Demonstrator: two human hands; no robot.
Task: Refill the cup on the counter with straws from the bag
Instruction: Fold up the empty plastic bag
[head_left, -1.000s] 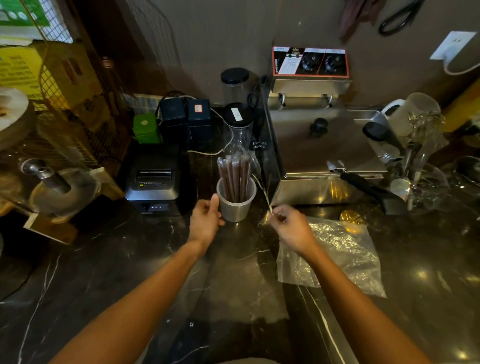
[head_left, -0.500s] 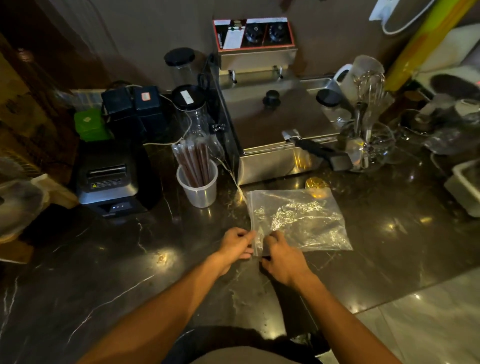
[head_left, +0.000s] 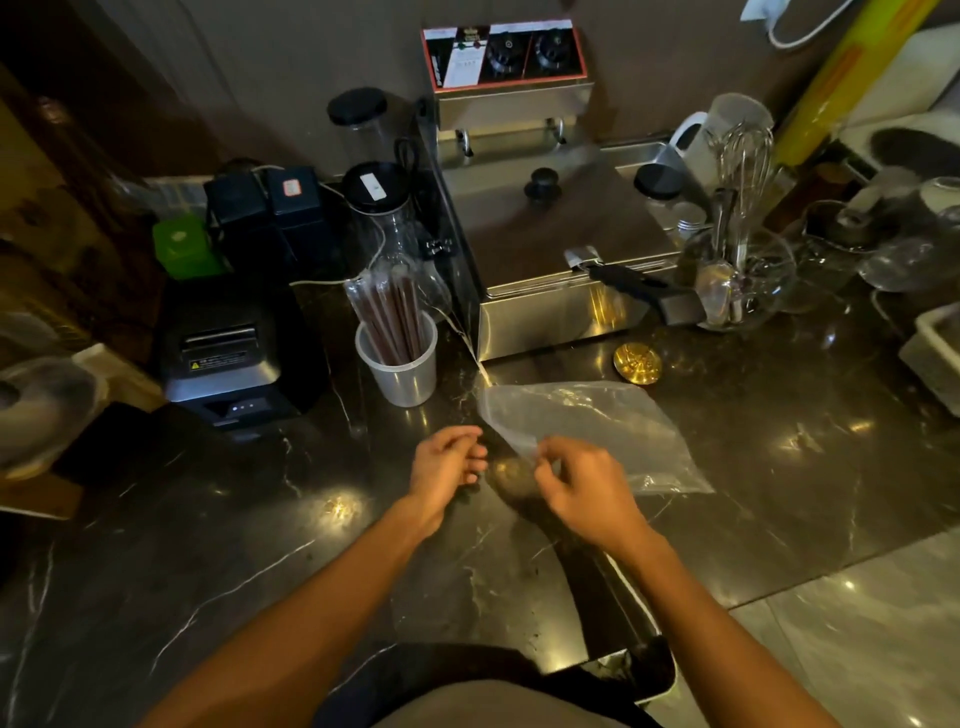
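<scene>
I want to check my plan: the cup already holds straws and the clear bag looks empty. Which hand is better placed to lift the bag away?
Probably the right hand: its fingers already pinch the near corner of the bag. The left hand is beside that corner, curled, apparently holding nothing.

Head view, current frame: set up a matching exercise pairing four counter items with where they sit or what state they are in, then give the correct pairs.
Items:
1. cup
2. plastic bag
3. gold disc
4. receipt printer

Descriptions:
A. lies alone in front of the steel fryer
B. stands left of the cup
C. stands upright, holding wrapped brown straws
D. lies flat, near corner pinched by the right hand

Pairs: 1-C, 2-D, 3-A, 4-B
</scene>
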